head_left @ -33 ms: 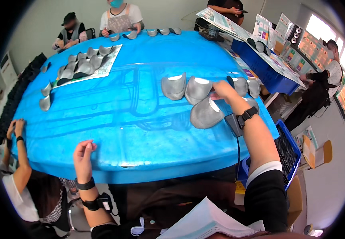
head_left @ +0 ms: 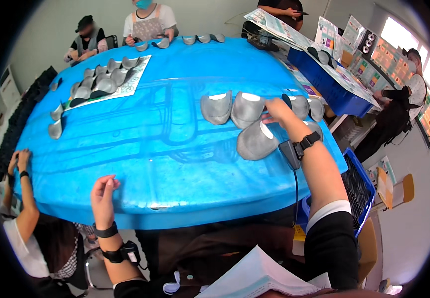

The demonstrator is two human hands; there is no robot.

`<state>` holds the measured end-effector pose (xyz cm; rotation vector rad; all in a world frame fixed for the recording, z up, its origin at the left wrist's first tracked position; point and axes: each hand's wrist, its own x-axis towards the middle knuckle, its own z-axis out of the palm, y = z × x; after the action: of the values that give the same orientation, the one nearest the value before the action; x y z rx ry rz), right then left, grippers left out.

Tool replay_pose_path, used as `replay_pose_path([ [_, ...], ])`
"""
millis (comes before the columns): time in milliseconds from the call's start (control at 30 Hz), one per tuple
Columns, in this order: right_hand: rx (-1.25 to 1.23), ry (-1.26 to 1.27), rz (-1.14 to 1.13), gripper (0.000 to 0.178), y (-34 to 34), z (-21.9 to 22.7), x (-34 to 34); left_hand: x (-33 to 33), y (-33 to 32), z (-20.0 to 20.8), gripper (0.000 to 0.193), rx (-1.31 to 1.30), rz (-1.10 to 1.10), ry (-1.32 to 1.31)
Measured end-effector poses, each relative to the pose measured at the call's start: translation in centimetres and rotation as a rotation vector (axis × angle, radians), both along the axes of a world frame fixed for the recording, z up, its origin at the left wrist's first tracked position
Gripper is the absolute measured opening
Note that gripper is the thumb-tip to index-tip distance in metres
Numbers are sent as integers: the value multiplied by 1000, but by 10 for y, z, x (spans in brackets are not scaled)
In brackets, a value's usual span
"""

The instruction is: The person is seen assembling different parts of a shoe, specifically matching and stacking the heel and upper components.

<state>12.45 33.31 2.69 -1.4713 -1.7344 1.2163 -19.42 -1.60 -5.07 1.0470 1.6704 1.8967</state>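
Several grey cup-shaped pieces like short insoles, with white patches at one edge, lie on the blue-covered table (head_left: 140,164). My right hand (head_left: 276,111) reaches among them, fingers bent and closed at the top edge of the nearest grey insole (head_left: 256,141). That one overlaps another grey insole (head_left: 247,110), and a third grey insole (head_left: 216,108) sits to its left. Beyond my wrist are more grey insoles (head_left: 300,107), partly hidden by my arm. My left hand (head_left: 104,194) hovers at the near table edge, its fingers curled together with nothing seen in them.
A white printed sheet (head_left: 140,79) at the far left carries several grey insoles. A blue crate (head_left: 324,84) and another with dark pieces (head_left: 356,179) flank the right side. Another person's hands (head_left: 21,160) rest at the left edge; people (head_left: 150,22) sit across.
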Motion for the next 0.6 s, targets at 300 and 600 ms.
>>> replay_pose_path([
  [300, 111, 18, -145, 27, 66, 5, 18, 2, 2, 1, 15, 29, 16, -42],
  [600, 5, 3, -283, 29, 112, 6, 48, 5, -1, 7, 14, 10, 25, -44],
])
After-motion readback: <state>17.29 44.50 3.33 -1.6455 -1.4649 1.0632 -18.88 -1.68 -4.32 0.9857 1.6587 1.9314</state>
